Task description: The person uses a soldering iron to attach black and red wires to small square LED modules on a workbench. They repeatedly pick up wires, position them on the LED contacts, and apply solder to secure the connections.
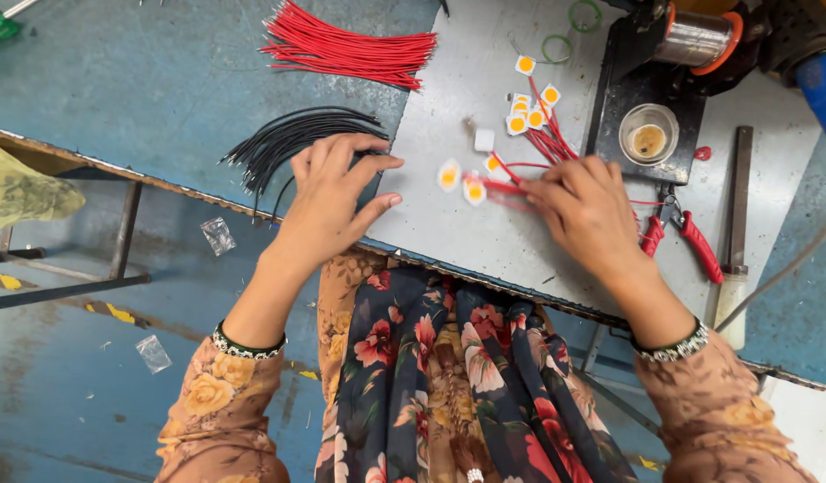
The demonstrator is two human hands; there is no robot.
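Right now the red wires (520, 183) with little white and yellow squares on their ends lie on the grey plate (449, 80), under the right hand (585, 210). That hand curls down and pinches a few of them. The left hand (332, 192) is spread open, holding nothing, touching the bundle of black wires (292, 139). It seems best to pick one black wire gently, without tangling the rest. Red-handled pliers (686, 237) rest nearby.

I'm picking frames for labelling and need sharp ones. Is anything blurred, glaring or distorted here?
Head view: even light, soft shadows; the right hand and the red wires under it are slightly motion-blurred, the left hand is sharper; mild glare on the solder spool; table edges bow slightly near the corners.
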